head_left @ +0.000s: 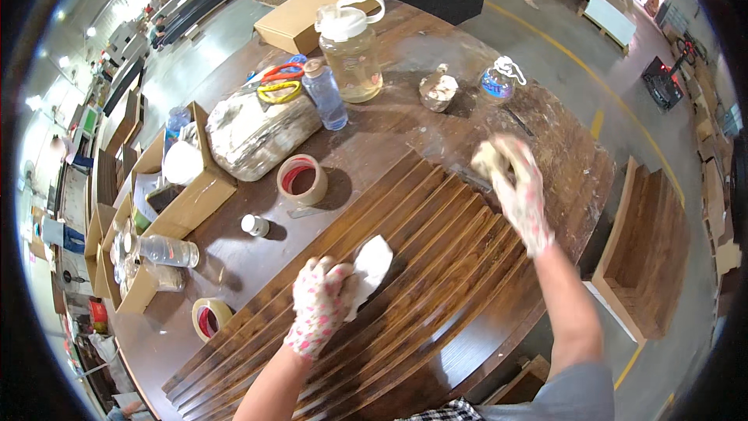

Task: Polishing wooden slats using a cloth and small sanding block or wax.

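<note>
Tabletop [393, 129], tape roll [317, 185] near ribbed panel [436, 245]

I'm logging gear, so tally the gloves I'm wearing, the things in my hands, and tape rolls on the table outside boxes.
Gloves: 2 (left glove, right glove)
Held things: 2 (white piece, beige lump)
Tape rolls: 2 (nearer roll, farther roll)
Total: 6

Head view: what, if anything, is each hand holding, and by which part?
Left hand: white piece, cloth or paper, by its left side. Right hand: pale lump, by its right side; contact blurred.
</note>
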Action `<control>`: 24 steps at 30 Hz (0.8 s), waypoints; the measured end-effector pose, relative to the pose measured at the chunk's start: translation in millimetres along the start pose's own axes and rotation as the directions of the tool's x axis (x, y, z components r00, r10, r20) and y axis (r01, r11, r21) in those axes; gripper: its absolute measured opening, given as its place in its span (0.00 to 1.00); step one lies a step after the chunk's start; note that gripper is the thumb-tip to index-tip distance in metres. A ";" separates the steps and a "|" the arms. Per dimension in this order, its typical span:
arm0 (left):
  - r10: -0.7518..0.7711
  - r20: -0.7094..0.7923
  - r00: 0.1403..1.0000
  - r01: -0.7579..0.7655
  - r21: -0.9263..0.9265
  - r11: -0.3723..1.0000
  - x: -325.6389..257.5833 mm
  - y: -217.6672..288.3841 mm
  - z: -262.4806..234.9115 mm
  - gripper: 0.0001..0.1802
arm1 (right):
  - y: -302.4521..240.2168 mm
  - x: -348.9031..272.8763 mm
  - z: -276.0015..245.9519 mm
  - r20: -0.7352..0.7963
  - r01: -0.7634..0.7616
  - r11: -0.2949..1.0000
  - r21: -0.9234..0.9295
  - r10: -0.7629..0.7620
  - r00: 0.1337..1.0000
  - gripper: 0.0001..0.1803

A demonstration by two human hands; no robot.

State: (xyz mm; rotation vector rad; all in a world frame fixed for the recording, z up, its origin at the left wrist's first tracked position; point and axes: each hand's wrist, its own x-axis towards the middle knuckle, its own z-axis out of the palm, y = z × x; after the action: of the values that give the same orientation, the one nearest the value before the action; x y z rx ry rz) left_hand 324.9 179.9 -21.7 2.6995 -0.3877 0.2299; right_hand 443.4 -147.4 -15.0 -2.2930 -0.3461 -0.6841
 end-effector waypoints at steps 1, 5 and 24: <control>-0.035 -0.010 0.999 0.033 -0.100 0.994 14.0 1.5 20.2 0.06 | -5.9 -19.9 3.4 0.029 -0.183 0.963 0.197 0.181 0.983 0.18; 0.002 0.088 0.996 0.000 -0.025 1.000 102.2 48.9 67.6 0.09 | -30.6 -90.0 1.5 -0.054 -0.174 0.799 0.576 0.250 0.967 0.27; -0.169 0.245 0.955 0.104 0.255 0.961 -110.6 -51.3 -50.3 0.17 | -6.9 -100.2 28.0 0.004 -0.290 0.796 0.531 0.340 0.940 0.26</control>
State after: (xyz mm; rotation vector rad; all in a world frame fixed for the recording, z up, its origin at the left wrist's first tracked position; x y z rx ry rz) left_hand 230.3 271.8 -18.8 2.9916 -0.2585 -0.1363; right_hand 368.4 -127.9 -84.7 -1.7270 -0.0799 -0.4483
